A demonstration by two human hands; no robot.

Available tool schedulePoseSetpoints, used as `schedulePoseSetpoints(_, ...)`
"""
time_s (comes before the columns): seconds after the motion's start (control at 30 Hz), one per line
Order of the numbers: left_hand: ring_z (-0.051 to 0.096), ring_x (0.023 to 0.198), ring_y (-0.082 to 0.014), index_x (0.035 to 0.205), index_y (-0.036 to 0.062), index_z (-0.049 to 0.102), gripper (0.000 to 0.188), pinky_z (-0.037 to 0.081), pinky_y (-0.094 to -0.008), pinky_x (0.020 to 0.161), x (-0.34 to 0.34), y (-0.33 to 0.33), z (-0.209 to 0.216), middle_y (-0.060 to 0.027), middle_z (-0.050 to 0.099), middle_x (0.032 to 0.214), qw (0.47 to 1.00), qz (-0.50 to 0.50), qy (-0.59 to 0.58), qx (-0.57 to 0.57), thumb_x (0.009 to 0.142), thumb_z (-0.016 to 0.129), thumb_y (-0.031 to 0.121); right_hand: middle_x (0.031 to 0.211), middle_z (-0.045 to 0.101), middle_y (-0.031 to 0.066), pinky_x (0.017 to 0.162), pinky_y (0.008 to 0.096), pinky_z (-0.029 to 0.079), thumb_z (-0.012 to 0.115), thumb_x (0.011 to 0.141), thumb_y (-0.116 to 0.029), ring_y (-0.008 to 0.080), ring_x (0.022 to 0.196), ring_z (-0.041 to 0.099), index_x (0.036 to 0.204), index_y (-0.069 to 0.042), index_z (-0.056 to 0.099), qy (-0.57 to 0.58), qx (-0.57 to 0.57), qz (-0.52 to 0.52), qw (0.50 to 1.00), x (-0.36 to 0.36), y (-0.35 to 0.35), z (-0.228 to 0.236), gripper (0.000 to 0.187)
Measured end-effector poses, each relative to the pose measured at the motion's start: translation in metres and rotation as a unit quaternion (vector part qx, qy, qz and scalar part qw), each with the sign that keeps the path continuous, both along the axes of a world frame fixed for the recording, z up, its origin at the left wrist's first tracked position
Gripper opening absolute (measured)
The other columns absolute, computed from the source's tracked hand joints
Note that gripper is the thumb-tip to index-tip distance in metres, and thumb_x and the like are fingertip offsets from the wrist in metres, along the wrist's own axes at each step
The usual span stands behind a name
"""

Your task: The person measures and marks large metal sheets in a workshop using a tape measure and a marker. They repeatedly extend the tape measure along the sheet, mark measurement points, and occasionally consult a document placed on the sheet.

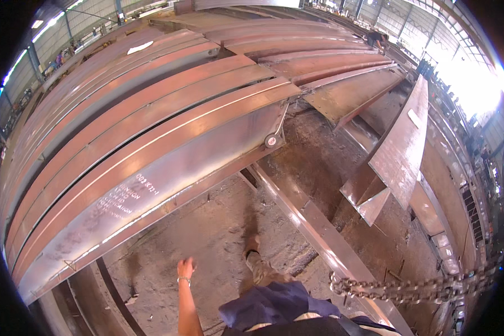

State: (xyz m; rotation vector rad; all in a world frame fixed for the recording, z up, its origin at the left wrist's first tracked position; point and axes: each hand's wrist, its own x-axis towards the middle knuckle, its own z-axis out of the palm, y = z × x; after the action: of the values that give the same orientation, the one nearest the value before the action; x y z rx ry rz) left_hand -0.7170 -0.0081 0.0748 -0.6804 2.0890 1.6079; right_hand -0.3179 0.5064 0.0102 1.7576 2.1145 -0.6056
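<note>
My left hand [186, 267] hangs over the dirt floor at the lower middle, with a bracelet on its wrist. Its fingers look loosely bent and apart, with nothing visible in them. Nearest to it is a long reddish-brown steel beam [168, 168], whose side carries white chalk-like writing. Against that beam's end sits a small round dark disc with a pale centre [271, 141]. My right hand is out of view. At the lower right a heavy steel chain [409, 287] stretches across the picture, blurred in places.
Several more beams [123, 106] lie side by side at the left. A narrow steel rail [325, 241] runs diagonally along the floor right of my boot [253, 245]. Farther right, a beam [400, 145] lies tilted. Another person [377, 39] bends over beams far back.
</note>
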Motion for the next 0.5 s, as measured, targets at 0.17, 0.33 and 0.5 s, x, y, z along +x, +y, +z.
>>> schedulePoseSetpoints(0.17, 0.072, 0.076, -0.0192, 0.103, -0.0040, 0.071, 0.033, 0.059, -0.0319, 0.067, -0.135, 0.136, 0.075, -0.0125, 0.076, 0.090, 0.994, -0.048, 0.014, 0.097, 0.099, 0.065, 0.029, 0.086, 0.075, 0.0182, 0.077, 0.0460, 0.056, 0.070, 0.082, -0.049, 0.0343, 0.083, 0.074, 0.105, 0.002, 0.076, 0.018, -0.031, 0.022, 0.999, -0.100, 0.013, -0.009, 0.057)
schedulePoseSetpoints(0.33, 0.071, 0.078, -0.0161, 0.104, -0.0011, 0.072, 0.033, 0.056, -0.0274, 0.072, -0.237, 0.281, 0.132, -0.0071, 0.077, 0.093, 0.963, -0.247, 0.032, 0.106, 0.102, 0.065, 0.031, 0.083, 0.075, 0.0174, 0.076, 0.0453, 0.056, 0.070, 0.081, -0.048, 0.0329, 0.080, 0.074, 0.103, 0.002, 0.077, 0.083, -0.048, 0.112, 0.989, -0.143, 0.019, -0.007, 0.055)
schedulePoseSetpoints(0.5, 0.073, 0.081, -0.0141, 0.102, 0.0013, 0.073, 0.025, 0.056, -0.0286, 0.075, -0.325, 0.382, 0.187, -0.0073, 0.077, 0.091, 0.913, -0.353, 0.171, 0.114, 0.101, 0.065, 0.025, 0.078, 0.074, 0.0157, 0.073, 0.0432, 0.056, 0.071, 0.080, -0.045, 0.0287, 0.075, 0.073, 0.100, 0.000, 0.078, 0.149, -0.091, -0.113, 0.978, -0.216, 0.057, 0.057, 0.050)
